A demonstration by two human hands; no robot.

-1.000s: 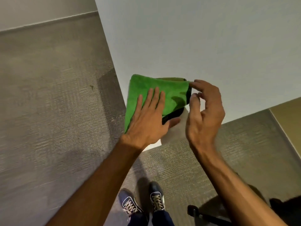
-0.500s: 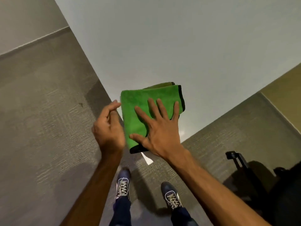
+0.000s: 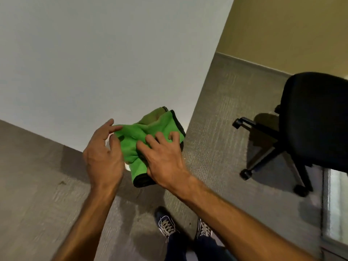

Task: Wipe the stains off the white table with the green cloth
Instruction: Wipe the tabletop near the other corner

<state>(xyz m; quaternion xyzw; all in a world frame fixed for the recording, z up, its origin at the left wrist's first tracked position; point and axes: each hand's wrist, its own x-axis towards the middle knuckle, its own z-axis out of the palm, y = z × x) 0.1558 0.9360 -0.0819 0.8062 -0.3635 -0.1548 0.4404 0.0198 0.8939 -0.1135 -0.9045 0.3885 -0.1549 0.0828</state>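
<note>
The green cloth (image 3: 136, 136), edged in black, lies bunched on the near corner of the white table (image 3: 94, 63), and part of it hangs over the edge. My right hand (image 3: 163, 157) rests on its right side with the fingers curled into the fabric, gripping it. My left hand (image 3: 104, 159) hovers at the cloth's left edge with its fingers spread; the fingertips just reach the fabric. No stains show on the visible table surface.
Grey carpet (image 3: 37, 194) surrounds the table. A black office chair (image 3: 316, 119) on casters stands to the right, close to the table corner. My shoes (image 3: 166, 226) are below the corner. A yellow wall (image 3: 291, 25) runs behind.
The cloth lay flat under my right palm; now my right fingers have curled and bunched it. My left hand has opened and moved up to the cloth's left edge. The view has swung, bringing the chair in.
</note>
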